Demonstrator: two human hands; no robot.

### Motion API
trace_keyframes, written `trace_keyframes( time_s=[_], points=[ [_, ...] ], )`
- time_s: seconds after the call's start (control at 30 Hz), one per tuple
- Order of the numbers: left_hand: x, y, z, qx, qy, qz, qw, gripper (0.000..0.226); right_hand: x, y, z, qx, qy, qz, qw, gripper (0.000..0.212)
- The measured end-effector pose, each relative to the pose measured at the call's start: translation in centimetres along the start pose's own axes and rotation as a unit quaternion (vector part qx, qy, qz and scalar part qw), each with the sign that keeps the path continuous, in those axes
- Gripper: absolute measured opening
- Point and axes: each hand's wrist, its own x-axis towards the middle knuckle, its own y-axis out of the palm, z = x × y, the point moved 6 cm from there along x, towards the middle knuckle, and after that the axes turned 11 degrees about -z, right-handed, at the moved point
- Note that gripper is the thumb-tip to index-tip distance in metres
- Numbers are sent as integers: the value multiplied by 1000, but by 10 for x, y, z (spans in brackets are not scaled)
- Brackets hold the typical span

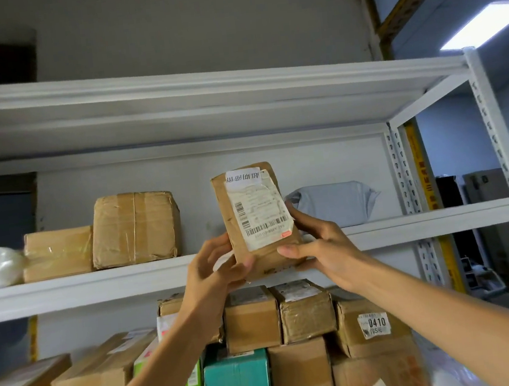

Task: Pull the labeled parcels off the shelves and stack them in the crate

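Your 2 forearms reach up from the bottom edge, and both hands hold 1 brown labeled parcel (255,256) upright in front of the middle shelf (99,286). Your left hand (214,270) grips its lower left corner with curled fingers. Your right hand (320,249) pinches the lower right edge, thumb on the front face just below the white barcode label (257,211). Behind it on that shelf, a taped brown box (135,228) sits to the left and a grey mailer bag (334,204) to the right. Below, more boxes are piled, among them a teal box (236,382) and 1 marked 0410 (373,325).
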Motion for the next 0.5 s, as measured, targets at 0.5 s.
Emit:
trace_keyframes(
  time_s=[0.5],
  points=[
    [-18, 24, -4, -1, 54, 28, 998, 58, -29, -21, 11, -9, -36, -42, 998, 75]
  ],
)
